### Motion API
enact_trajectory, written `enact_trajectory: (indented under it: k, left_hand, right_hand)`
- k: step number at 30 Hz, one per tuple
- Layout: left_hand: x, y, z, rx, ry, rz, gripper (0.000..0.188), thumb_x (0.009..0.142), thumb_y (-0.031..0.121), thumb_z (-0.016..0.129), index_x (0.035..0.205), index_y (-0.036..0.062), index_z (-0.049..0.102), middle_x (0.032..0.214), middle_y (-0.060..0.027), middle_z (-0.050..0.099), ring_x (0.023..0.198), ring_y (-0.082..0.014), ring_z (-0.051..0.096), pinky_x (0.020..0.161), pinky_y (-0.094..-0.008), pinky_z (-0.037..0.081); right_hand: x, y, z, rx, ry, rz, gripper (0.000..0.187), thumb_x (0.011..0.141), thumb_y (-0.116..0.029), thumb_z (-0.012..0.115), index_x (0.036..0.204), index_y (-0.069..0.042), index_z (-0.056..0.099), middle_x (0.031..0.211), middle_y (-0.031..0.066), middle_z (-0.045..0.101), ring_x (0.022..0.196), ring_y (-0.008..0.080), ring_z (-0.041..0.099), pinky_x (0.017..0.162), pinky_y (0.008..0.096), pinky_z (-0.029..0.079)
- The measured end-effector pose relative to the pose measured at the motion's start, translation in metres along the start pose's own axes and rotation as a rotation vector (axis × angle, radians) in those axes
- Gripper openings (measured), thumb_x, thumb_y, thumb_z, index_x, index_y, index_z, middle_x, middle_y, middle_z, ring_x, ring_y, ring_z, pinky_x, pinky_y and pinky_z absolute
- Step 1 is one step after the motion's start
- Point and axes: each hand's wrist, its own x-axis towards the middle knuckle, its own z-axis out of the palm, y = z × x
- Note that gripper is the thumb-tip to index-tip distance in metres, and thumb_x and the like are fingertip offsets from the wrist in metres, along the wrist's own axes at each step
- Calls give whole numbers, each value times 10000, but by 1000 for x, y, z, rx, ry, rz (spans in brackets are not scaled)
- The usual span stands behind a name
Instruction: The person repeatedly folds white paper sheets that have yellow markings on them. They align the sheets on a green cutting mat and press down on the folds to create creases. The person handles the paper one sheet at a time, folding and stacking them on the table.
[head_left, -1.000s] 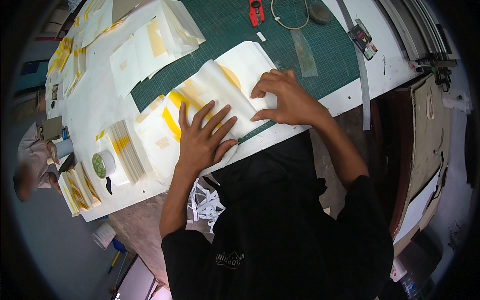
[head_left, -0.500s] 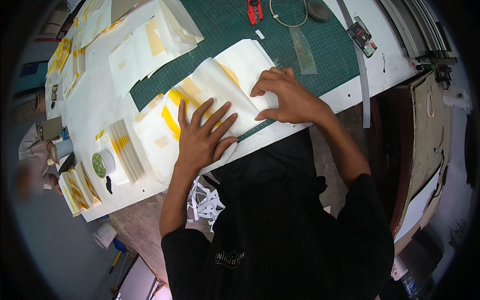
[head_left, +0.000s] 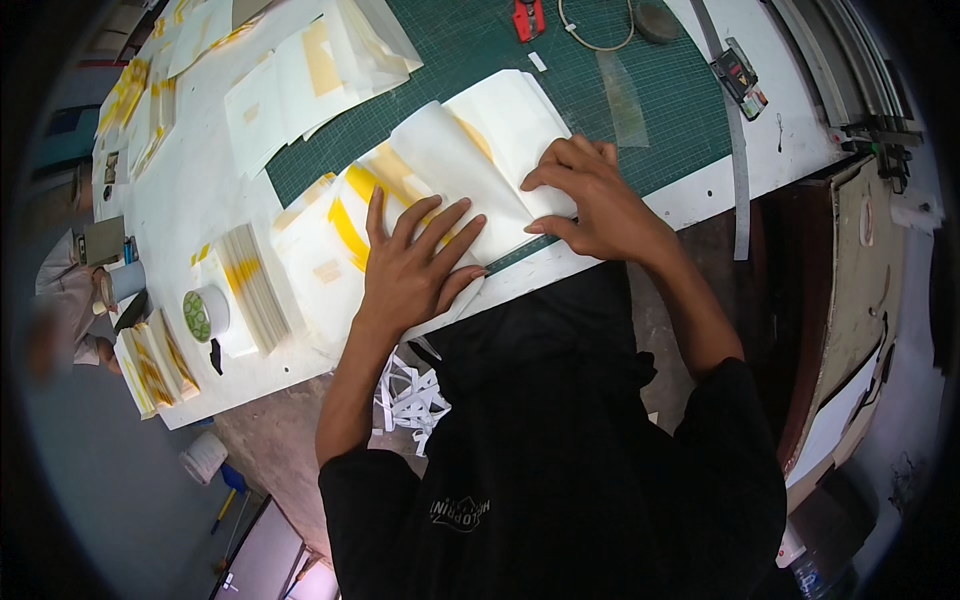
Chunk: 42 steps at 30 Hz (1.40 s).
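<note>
Near the frame's centre, white-and-yellow sheets (head_left: 440,150) lie partly over a green cutting mat (head_left: 680,120). The left hand (head_left: 405,270) rests on them, fingers spread loose; the right hand (head_left: 600,207) curls at their right side, its grip unclear.

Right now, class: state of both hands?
Left hand: open, spread on yellow-printed sheets.
Right hand: curled over a white sheet; grip cannot be told.

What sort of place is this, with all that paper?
Probably a printing or bookbinding workshop. There's a big green cutting mat, yellow-and-white printed sheets being handled, and a tangle of trimmed white paper strips below the table.
</note>
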Motion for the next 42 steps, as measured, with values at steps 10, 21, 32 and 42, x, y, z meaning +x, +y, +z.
enact_trajectory:
  k: [10,21,32,42]
  left_hand:
    - [0,-2,1,12,6,34,480,917,541,744,1351,338,752,1471,14,645,1385,-290,553,1264,-727,168]
    - [-1,-2,2,-12,9,26,455,907,536,759,1305,317,781,1444,11,663,1376,-286,563,1267,-721,173]
    - [2,-2,0,-19,12,26,443,901,525,766,1286,307,785,1435,12,664,1372,-281,561,1265,-714,182]
    - [-2,-3,1,-50,-11,4,455,902,487,767,1330,331,761,1479,16,629,1401,-291,526,1270,-718,160]
  right_hand:
    - [-1,1,3,0,14,8,411,834,-185,908,1198,-81,750,1214,104,631,1259,281,518,1112,443,307]
    - [1,2,4,-20,50,3,419,822,-218,911,1190,-99,749,1203,103,629,1248,287,521,1077,463,308]
    - [148,27,8,-220,246,70,477,753,-434,952,1096,-155,774,1065,24,697,1139,234,615,1007,445,324]
    - [80,2,20,-138,406,123,374,879,-414,853,1024,-80,766,1090,132,704,1127,316,608,969,540,341]
